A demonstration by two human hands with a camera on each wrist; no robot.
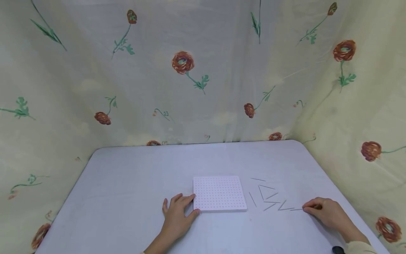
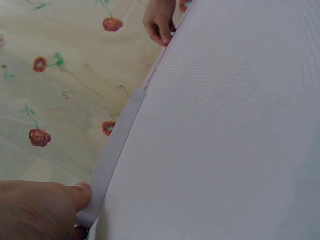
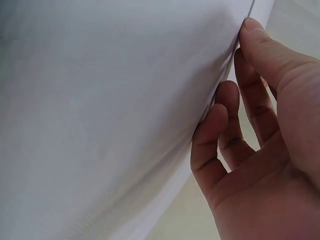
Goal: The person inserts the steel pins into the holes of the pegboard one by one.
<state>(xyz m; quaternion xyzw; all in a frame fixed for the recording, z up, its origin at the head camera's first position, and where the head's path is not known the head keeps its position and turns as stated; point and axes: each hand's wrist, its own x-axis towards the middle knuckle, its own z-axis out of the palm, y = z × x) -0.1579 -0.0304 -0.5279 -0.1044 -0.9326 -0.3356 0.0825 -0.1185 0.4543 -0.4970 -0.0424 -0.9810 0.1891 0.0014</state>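
R hand [image 1: 326, 211] fingertips pinch stick [image 1: 296, 209] (curled).

White dotted pegboard [image 1: 219, 193] flat, thin sticks [image 1: 266, 197] scattered, seemingly metal

Open tabletop [image 1: 133, 176] — sticks [image 1: 268, 195] rightward

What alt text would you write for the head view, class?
A person's left hand rests flat against a white dotted pegboard on a pale table, while the right hand touches one of several thin sticks scattered beside it. Floral cloth hangs behind.
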